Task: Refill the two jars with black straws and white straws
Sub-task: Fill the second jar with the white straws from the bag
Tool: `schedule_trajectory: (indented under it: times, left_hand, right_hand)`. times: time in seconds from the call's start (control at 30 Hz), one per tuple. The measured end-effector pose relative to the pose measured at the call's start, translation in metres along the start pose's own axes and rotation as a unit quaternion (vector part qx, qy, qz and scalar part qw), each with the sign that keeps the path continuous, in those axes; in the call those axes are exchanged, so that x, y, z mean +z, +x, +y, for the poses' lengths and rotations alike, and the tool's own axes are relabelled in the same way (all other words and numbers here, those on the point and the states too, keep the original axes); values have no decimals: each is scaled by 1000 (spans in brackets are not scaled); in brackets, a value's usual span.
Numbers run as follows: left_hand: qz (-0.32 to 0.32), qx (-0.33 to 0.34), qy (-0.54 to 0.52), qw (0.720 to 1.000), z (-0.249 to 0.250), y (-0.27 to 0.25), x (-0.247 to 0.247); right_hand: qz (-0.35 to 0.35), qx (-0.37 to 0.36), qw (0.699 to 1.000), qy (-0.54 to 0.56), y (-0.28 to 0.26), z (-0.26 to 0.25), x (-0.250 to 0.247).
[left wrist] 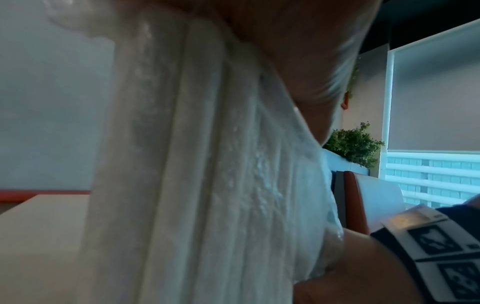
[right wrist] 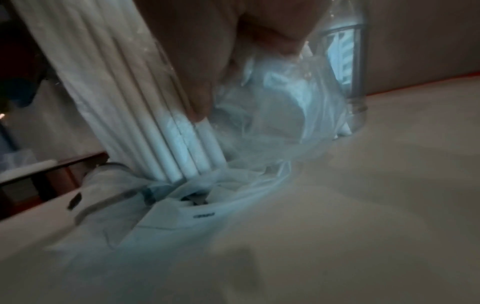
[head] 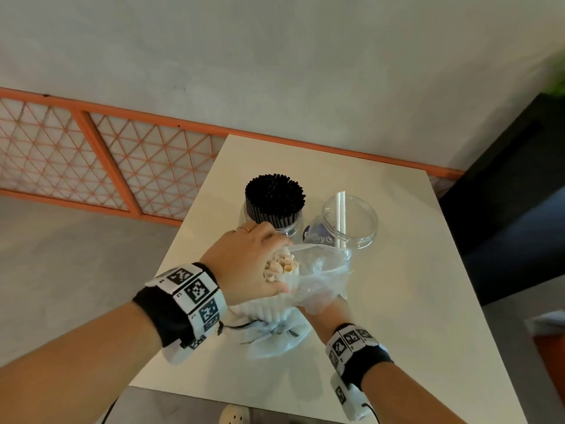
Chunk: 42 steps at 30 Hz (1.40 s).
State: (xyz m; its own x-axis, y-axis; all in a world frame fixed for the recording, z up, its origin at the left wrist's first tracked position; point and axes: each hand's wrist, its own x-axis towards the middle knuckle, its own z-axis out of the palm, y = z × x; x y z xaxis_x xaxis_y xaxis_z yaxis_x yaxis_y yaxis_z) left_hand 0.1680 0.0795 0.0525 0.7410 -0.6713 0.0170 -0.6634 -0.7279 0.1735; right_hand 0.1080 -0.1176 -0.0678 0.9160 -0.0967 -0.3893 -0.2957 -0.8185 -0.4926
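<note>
both forearms fill the near part of the head view, each with a black wrist band [head: 180, 304] carrying square black-and-white markers. below them, at the near edge of the white table [head: 412, 301], a pale round thing with small holes [head: 234, 416] pokes into view; what it is cannot be told.

on the far half of the table stand two clear jars side by side. the left jar [head: 289, 229] is packed full of black straws [head: 275, 195] that rise above its rim. the right jar [head: 351, 223] holds only two white straws [head: 340, 215] leaning in it, and a blue label shows on its near side. an orange lattice railing [head: 107, 160] runs behind the table against a grey wall, a dark seat [head: 501, 215] sits to the right, and the left wrist view shows a green plant [left wrist: 354, 146] beside a window with a blind.

between the hands and the jars, a bundle of white straws [head: 279, 267] stands nearly upright in a crumpled clear plastic bag [head: 321, 275], its lower end resting on the table on the bag's loose folds [right wrist: 182, 205]. the bag's raised mouth partly screens the right jar from the head camera.

the left hand [head: 247, 264], a ring on one finger, has fingers and thumb curled round the top of the bundle. the right hand [head: 321, 304] grips the bag's plastic just beside the straws; its fingers [right wrist: 197, 86] seem to press the film against them, though the wrist view is blurred.
</note>
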Motion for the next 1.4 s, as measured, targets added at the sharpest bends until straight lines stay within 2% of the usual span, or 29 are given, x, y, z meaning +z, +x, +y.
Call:
schedule_trajectory:
  times: [0.07, 0.13, 0.2, 0.23, 0.3, 0.37, 0.43, 0.5, 0.53, 0.6, 0.67, 0.7, 0.77, 0.87, 0.97, 1.1, 1.2, 1.3, 1.4]
  left_hand:
    - [3, 4, 6, 1000, 4, 0, 4]
    - [9, -2, 2, 1000, 4, 2, 3]
    - [12, -13, -5, 1000, 1, 5, 1]
    - [12, -19, -6, 1000, -2, 5, 1]
    - [10, -21, -3, 1000, -4, 6, 1]
    - [2, -21, 0, 1000, -3, 7, 0]
    - [-2, -21, 1, 1000, -1, 9, 0]
    - [-2, -22, 1, 1000, 0, 10, -2]
    - [-2, -24, -1, 1000, -1, 9, -2]
    - [-4, -29, -4, 1000, -4, 9, -2]
    - [-4, -41, -9, 999, -8, 9, -2]
    - [-2, -47, -14, 999, -10, 9, -2]
    - [1, -56, -25, 998, -13, 9, -1]
    - [11, -62, -45, 997, -15, 10, 0]
    - [15, -65, -53, 996, -15, 10, -1]
    - [14, -64, -48, 997, -16, 8, -1]
    - [26, -50, -48, 997, -14, 6, 1]
    - [37, -12, -58, 998, -12, 3, 3]
    - [25, 25, -74, 997, -12, -2, 1]
  right_hand:
    - [16, -26, 999, -25, -2, 5, -1]
    - [44, -62, 995, 57, -10, 15, -7]
    - [123, -124, 980, 92, -22, 22, -19]
    - [179, -147, 966, 119, -28, 23, -27]
    - [299, -208, 918, 159, -42, 18, -46]
    - [385, -269, 875, 122, -55, 0, -67]
    - [389, -327, 861, -15, -56, -22, -84]
    - [351, -338, 853, -185, -47, -38, -91]
    - [340, -336, 846, -236, -42, -42, -93]
    - [358, -355, 819, -274, -33, -44, -94]
    - [361, -411, 802, -240, -33, -43, -94]
    - [340, -442, 803, -210, -36, -41, -93]
    - [277, -462, 829, -150, -47, -39, -90]
    - [217, -410, 884, -61, -55, -35, -85]
    - [215, -326, 921, 20, -51, -37, -83]
    - [175, -263, 948, -27, -42, -43, -85]
    - [168, -256, 948, -83, -36, -46, -85]
    - [137, -220, 959, -117, -31, -53, -82]
    - [74, -200, 972, -99, -25, -58, -74]
